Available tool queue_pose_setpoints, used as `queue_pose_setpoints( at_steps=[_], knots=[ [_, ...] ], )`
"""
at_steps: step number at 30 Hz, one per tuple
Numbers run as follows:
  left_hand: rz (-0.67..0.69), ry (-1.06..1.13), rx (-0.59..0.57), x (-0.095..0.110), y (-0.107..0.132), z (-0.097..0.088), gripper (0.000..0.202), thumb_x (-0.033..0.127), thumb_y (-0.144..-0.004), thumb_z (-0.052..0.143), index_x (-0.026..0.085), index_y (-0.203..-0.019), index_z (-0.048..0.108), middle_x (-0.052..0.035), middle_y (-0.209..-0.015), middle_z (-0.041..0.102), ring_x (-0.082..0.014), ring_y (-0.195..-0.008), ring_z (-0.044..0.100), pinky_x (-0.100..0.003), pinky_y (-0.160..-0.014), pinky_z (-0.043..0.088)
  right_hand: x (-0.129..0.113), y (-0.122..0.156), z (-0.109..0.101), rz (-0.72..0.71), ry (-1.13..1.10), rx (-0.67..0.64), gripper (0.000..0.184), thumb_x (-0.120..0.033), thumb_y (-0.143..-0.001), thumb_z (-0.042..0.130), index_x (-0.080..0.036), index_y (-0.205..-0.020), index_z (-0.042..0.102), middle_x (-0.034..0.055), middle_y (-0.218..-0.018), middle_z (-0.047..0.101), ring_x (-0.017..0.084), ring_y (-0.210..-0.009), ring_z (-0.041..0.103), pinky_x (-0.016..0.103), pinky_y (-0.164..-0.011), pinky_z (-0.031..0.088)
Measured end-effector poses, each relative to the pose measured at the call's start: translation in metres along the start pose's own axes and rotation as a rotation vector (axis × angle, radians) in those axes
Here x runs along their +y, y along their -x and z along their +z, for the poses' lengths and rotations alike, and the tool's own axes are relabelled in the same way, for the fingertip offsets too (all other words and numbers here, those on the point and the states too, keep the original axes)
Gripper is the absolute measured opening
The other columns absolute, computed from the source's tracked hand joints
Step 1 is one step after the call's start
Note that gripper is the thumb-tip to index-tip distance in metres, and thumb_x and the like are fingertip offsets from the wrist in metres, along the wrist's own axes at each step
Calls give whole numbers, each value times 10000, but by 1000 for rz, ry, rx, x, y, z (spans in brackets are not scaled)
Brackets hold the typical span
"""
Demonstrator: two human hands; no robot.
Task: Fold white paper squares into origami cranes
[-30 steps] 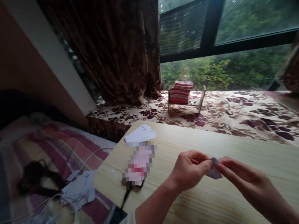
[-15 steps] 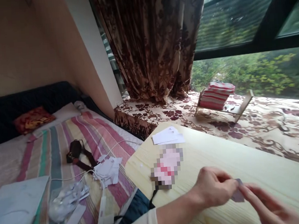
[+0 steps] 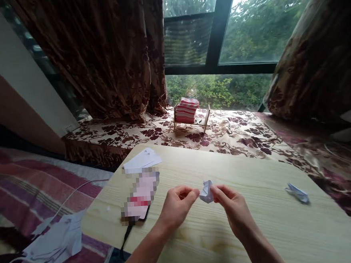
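A small piece of folded white paper (image 3: 206, 192) is held up over the wooden table. My right hand (image 3: 233, 207) pinches its right side between thumb and fingers. On the other side, my left hand (image 3: 179, 205) is closed in a pinch at the paper's left edge; how much it grips is hard to make out. Another folded white paper piece (image 3: 298, 193) lies on the table to the right. Left of my hands is a phone (image 3: 140, 196), its screen blurred out, with a black cable at its lower end. Beyond it lie white paper strips (image 3: 143, 160).
The light wooden table (image 3: 178, 167) stands against a ledge with floral cloth (image 3: 118, 135). On the ledge, a small wooden rack (image 3: 189, 122) bears folded red-and-white cloths (image 3: 187, 110). Paper scraps (image 3: 55, 240) and a white cable (image 3: 73, 194) lie on the striped bed at left.
The view has swung right, bringing the second folded piece into sight. The paper between my hands is turned and shows more of its folds, with my hands slightly further apart.
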State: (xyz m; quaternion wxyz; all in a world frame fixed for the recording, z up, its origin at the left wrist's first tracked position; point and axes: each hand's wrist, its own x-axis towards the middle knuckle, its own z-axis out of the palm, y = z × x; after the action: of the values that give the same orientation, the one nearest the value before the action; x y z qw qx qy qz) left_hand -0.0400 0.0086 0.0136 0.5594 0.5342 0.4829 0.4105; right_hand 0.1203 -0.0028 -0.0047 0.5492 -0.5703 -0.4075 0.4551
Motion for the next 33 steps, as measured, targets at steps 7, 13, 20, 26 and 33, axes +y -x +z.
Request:
queue_pose_setpoints(
  at_steps=[7, 13, 20, 26, 33],
  knots=[
    [-159, 268, 5, 1, -9, 15, 212, 299, -599, 758, 103, -624, 680, -28, -610, 611, -110, -607, 490, -234, -615, 389, -4, 2, -6, 4, 12, 3, 371, -520, -681, 683, -152, -716, 712, 23, -622, 627, 155, -616, 524, 279, -611, 430],
    [-282, 394, 73, -5, -12, 27, 263, 376, -617, 729, 130, -643, 638, 25, -556, 503, -80, -540, 460, -227, -578, 411, 2, 19, -29, -5, 67, 81, 337, -479, -686, 706, -172, -823, 711, 50, -768, 680, 203, -766, 590, 313, -727, 451],
    [-271, 390, 32, -1, -13, 64, 270, 358, -592, 759, 113, -656, 665, 10, -581, 531, -76, -558, 446, -212, -584, 405, 6, 24, -30, -44, 50, 106, 339, -507, -722, 656, -181, -813, 678, 59, -816, 705, 207, -807, 630, 309, -746, 486],
    [-226, 278, -28, 1, -10, 75, 319, 425, -642, 719, 133, -772, 706, 20, -560, 521, -104, -558, 471, -241, -607, 440, -3, 8, -86, -33, 159, 186, 420, -568, -711, 629, -162, -803, 682, 43, -709, 674, 172, -683, 588, 285, -648, 468],
    [71, -166, 20, -23, 2, 48, 268, 425, -732, 631, 183, -805, 720, -30, -733, 651, -187, -722, 587, -262, -710, 486, -41, -70, -273, 137, 455, 189, 334, -409, -825, 611, -100, -946, 651, 99, -899, 667, 209, -836, 621, 325, -708, 500]
  ],
)
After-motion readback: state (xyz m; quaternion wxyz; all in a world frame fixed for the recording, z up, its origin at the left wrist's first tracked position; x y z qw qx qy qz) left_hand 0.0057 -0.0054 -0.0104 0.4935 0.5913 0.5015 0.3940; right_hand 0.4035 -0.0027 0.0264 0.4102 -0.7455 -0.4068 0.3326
